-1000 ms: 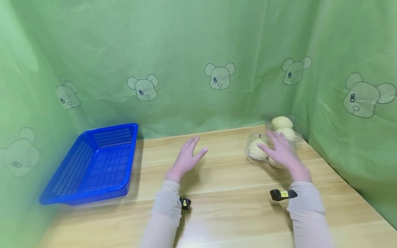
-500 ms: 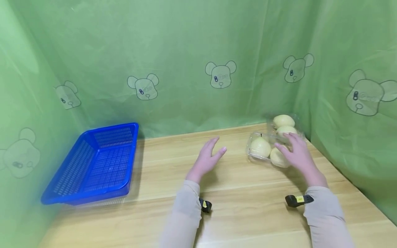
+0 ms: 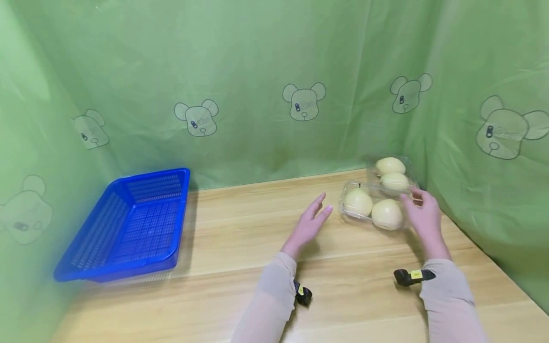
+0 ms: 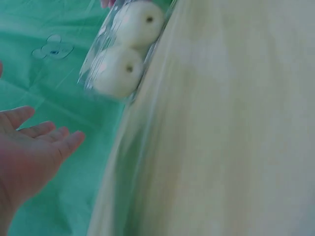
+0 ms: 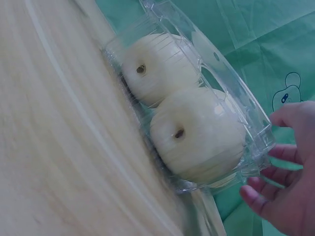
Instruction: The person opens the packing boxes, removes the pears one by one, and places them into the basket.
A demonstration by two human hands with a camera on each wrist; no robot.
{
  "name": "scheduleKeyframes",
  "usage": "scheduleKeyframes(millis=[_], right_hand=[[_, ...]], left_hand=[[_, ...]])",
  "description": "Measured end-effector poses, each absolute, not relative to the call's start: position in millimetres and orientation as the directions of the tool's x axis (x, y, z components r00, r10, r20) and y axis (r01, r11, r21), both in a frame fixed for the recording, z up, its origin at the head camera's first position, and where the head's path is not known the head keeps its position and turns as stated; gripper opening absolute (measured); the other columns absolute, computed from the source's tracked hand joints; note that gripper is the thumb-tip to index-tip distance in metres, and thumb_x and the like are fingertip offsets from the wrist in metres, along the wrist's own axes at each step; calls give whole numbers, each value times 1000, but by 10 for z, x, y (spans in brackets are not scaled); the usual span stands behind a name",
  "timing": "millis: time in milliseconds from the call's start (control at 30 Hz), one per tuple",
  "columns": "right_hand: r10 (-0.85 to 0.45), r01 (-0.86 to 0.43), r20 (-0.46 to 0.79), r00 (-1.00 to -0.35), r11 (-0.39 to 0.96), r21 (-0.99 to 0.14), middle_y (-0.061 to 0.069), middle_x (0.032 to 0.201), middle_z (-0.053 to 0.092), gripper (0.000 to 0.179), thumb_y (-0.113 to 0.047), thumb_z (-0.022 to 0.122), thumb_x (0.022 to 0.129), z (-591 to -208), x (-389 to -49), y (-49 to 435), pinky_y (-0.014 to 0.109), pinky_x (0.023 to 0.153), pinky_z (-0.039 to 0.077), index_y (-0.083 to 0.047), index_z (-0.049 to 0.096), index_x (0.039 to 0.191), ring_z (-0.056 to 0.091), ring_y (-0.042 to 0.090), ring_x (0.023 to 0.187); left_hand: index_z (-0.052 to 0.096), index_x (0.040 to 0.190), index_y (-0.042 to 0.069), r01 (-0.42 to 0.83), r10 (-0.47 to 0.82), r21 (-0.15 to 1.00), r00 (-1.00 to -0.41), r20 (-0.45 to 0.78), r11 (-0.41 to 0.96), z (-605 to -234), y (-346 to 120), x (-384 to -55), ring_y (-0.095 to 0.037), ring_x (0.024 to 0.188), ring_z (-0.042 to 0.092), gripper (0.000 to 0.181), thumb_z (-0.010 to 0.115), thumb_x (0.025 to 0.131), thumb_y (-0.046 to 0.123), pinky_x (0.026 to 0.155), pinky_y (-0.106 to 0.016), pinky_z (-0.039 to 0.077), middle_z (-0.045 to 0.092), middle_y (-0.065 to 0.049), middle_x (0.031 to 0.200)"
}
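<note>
Two pale yellow pears (image 3: 387,214) lie in a clear plastic clamshell box (image 5: 216,54), its lid raised, at the right of the table in the head view. My right hand (image 3: 426,215) is at the box's right end, thumb and fingers loosely bent beside its edge. In the right wrist view its fingertips (image 5: 253,196) come right up to the plastic; whether they touch cannot be told. My left hand (image 3: 310,223) hovers left of the box with its fingers extended, apart from it and holding nothing. The left wrist view also shows this hand (image 4: 34,152) below the box.
Behind the box, a second clear container with more pears (image 3: 391,166) stands in the back right corner. A blue perforated plastic basket (image 3: 147,264) is at the left of the wooden table (image 3: 231,286). Green curtains (image 3: 249,157) with bear-head prints enclose three sides.
My left hand has moved right, towards the pear box. The right hand has shifted right from over the box to its right end, its fingers now more bent.
</note>
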State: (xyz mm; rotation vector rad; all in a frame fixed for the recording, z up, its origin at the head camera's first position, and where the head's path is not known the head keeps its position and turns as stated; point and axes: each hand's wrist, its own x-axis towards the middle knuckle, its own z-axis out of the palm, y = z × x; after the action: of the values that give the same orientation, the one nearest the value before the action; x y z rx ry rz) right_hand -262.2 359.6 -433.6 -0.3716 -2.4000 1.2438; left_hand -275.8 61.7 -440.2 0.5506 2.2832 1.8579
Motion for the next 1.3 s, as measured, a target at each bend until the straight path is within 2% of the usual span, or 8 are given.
scheduleKeyframes(millis=[133, 300, 400, 567, 767, 933, 1100, 1300], right_hand=[[418, 103, 168, -893, 552, -828, 35, 137, 45, 64, -38, 45, 100, -4377, -2632, 3617, 59, 104, 40, 8, 37, 143, 47, 45, 123], [413, 121, 137, -900, 539, -833, 37, 137, 44, 66, -37, 45, 99, -4413, -2630, 3600, 60, 105, 38, 12, 35, 142, 46, 47, 124], [415, 132, 128, -901, 543, -829, 37, 138, 44, 66, -37, 44, 100, -4417, -2643, 3591, 61, 106, 36, 12, 34, 142, 45, 49, 125], [380, 137, 106, -919, 561, -816, 40, 141, 38, 70, -40, 41, 101, -4434, -2675, 3612, 64, 107, 34, 14, 28, 144, 40, 54, 127], [337, 94, 154, -929, 615, -783, 42, 136, 41, 68, -38, 41, 102, -4489, -2733, 3581, 64, 104, 36, 17, 32, 140, 43, 55, 124], [308, 45, 218, -926, 664, -746, 42, 129, 46, 63, -34, 42, 102, -4505, -2765, 3487, 63, 100, 39, 20, 38, 135, 47, 55, 117], [284, 11, 264, -922, 699, -715, 41, 123, 49, 59, -31, 43, 101, -4522, -2775, 3387, 64, 98, 38, 20, 41, 131, 48, 54, 113], [261, 2, 256, -931, 704, -710, 39, 122, 49, 59, -31, 44, 101, -4508, -2802, 3209, 63, 98, 38, 19, 42, 132, 47, 53, 112]], left_hand=[[30, 152, 34, 160, 399, 975, -913, 85, 157, -4418, 702, -2704, -17, 146, 32, 61, 45, 97, 55, 120, -43, 29, 31, 6, 159], [28, 154, 26, 159, 429, 976, -900, 80, 151, -4450, 748, -2677, -16, 146, 31, 62, 44, 99, 52, 121, -40, 27, 30, 9, 159], [28, 154, 22, 155, 443, 979, -893, 80, 136, -4443, 756, -2680, -16, 146, 31, 65, 43, 99, 53, 121, -39, 27, 30, 7, 159], [29, 153, 26, 125, 446, 984, -893, 56, 127, -4427, 759, -2677, -17, 146, 32, 66, 44, 97, 57, 120, -40, 29, 33, 2, 159], [29, 153, 28, 94, 448, 987, -893, 27, 129, -4443, 750, -2695, -19, 145, 34, 66, 42, 97, 59, 117, -41, 35, 33, 0, 159], [28, 154, 27, 81, 447, 988, -894, 13, 133, -4451, 726, -2711, -21, 144, 36, 66, 39, 97, 60, 116, -42, 35, 32, 1, 159], [30, 153, 31, 48, 423, 991, -906, -9, 123, -4440, 670, -2730, -23, 142, 39, 64, 38, 97, 62, 114, -45, 38, 35, 4, 157], [29, 154, 22, 19, 424, 999, -905, -5, 51, -4428, 564, -2795, -28, 142, 40, 70, 37, 97, 62, 115, -46, 38, 35, -2, 158]])
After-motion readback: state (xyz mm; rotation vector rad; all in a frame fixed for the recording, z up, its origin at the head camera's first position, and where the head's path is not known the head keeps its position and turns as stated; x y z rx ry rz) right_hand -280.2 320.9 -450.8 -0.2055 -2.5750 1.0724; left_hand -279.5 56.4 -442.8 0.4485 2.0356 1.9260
